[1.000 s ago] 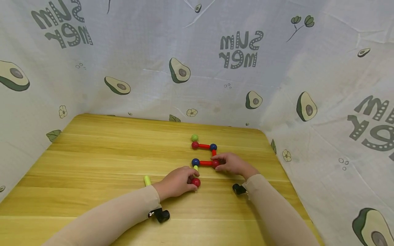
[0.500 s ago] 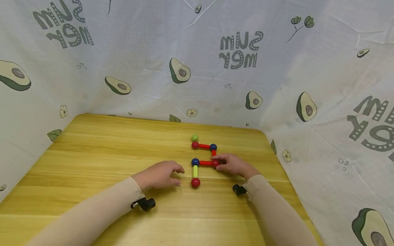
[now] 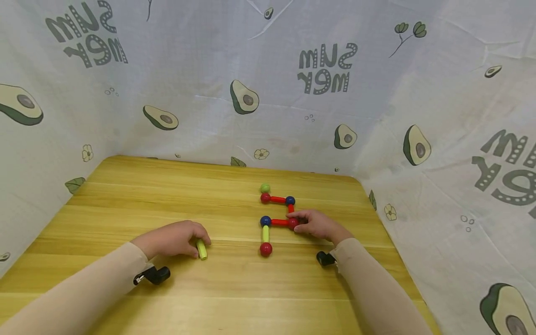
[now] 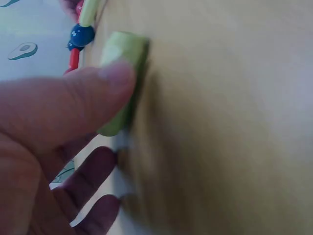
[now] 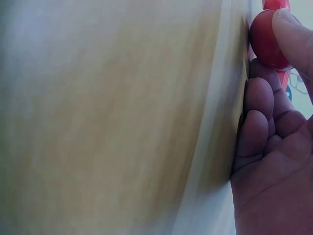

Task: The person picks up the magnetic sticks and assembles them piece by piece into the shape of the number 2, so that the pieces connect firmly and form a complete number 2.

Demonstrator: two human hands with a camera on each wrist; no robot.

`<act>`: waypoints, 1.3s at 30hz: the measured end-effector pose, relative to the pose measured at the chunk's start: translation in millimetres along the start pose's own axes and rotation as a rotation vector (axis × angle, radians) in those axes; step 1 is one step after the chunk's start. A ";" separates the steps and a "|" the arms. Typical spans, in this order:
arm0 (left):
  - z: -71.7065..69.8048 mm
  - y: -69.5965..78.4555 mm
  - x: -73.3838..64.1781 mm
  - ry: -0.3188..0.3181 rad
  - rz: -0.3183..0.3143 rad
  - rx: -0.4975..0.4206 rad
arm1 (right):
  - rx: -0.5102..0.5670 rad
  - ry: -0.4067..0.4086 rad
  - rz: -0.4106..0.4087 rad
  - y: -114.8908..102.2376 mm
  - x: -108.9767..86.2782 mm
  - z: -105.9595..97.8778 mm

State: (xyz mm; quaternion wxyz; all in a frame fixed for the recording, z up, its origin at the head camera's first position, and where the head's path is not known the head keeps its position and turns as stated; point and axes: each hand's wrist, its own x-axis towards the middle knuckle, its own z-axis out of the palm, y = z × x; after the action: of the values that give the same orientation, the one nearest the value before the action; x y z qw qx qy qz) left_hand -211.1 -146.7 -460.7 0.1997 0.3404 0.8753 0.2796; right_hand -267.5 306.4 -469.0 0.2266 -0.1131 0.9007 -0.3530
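My left hand [image 3: 177,238] pinches a loose yellow-green rod [image 4: 124,49] between thumb and fingers, low over the table at the left. My right hand [image 3: 320,225] grips a red ball [image 5: 269,41] at a corner of a chain of balls and rods. From that ball a red rod [image 3: 279,222] runs left to a blue ball [image 3: 265,221], and a second yellow-green rod [image 3: 265,234] leads nearer to another red ball [image 3: 265,249]. Behind the right fingers a short red rod [image 3: 291,208] joins a far blue ball [image 3: 290,201].
At the chain's far end, a red rod [image 3: 278,199] links to a red ball [image 3: 265,198], with a green ball [image 3: 265,187] right behind it. The wooden table [image 3: 234,298] ends at a printed cloth [image 3: 188,70] at the back and sides.
My left hand has let go of the near red ball, moved left and taken hold of the loose yellow-green rod. My right hand stays on its red ball.
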 end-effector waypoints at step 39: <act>31.2 44.5 49.2 0.251 0.057 -0.044 | 0.005 -0.001 -0.001 -0.8 -0.4 0.0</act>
State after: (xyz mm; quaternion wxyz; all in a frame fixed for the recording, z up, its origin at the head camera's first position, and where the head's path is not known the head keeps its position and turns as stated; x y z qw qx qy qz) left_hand -206.6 -73.6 -464.6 0.0878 0.3229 0.8769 0.3449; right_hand -267.1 306.0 -468.3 0.2271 -0.1129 0.8997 -0.3553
